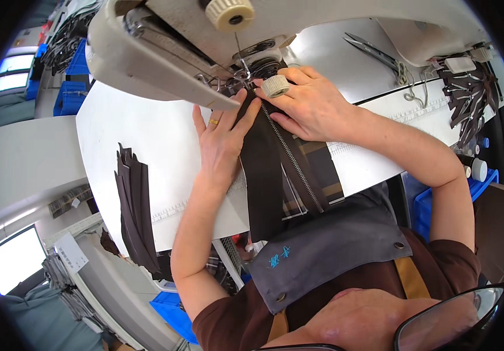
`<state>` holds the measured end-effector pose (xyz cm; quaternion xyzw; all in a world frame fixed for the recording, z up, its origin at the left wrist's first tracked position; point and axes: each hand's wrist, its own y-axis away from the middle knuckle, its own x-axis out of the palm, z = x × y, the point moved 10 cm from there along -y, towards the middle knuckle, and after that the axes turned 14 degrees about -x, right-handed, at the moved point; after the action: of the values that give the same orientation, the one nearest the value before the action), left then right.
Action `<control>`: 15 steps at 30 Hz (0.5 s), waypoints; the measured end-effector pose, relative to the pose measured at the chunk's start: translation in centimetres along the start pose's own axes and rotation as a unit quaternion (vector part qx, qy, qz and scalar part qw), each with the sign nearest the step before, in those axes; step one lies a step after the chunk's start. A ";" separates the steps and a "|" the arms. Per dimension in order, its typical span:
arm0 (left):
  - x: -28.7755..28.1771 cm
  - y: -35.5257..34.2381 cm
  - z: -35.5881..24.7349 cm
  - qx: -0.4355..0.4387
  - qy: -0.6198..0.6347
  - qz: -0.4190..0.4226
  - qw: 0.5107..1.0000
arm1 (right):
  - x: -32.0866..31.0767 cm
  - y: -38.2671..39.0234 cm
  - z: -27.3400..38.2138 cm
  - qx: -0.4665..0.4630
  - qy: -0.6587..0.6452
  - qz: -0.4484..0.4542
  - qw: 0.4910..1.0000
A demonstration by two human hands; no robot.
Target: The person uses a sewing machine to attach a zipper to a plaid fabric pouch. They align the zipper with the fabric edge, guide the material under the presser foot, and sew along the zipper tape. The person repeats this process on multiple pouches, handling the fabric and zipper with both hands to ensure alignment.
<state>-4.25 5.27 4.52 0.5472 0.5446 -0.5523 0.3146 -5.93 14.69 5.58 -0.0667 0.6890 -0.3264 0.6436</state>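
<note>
My left hand [225, 131] lies on the dark fabric strip [264, 193] beside a metal zipper [293, 158], fingers extended and fingertips close under the sewing machine's needle area [246, 76]. My right hand [307, 102] rests across the zipper's upper right, thumb apart and fingers bent near the presser foot, partly hidden behind a cream knob [275, 86]. Both hands press the work down, with fingers apart. Under the zipper and strip is dark checked fabric [322, 169] with tan bands, reaching the table's front edge.
The machine's arm [146, 64] overhangs the white table [105, 128]. Dark strips [132, 199] hang over the left front. Scissors [369, 52] and cord [416, 88] lie at back right, zipper pieces [463, 93] farther right. Blue bins [70, 96] stand around; printed rulers [381, 117] run along the table.
</note>
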 end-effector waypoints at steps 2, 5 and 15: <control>0.0 0.0 0.0 0.002 -0.002 -0.003 1.000 | 0.2 0.0 -0.1 0.005 -0.002 0.007 1.000; 0.0 0.1 0.0 0.004 -0.001 -0.004 1.000 | 0.2 0.0 -0.1 0.008 -0.005 0.010 1.000; 0.3 0.1 0.3 -0.030 0.003 0.029 0.999 | 0.8 0.4 -0.7 0.020 -0.021 0.029 0.999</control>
<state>-4.28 5.07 4.18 0.5549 0.5456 -0.5248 0.3450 -6.58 14.84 4.71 -0.0403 0.6707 -0.3195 0.6682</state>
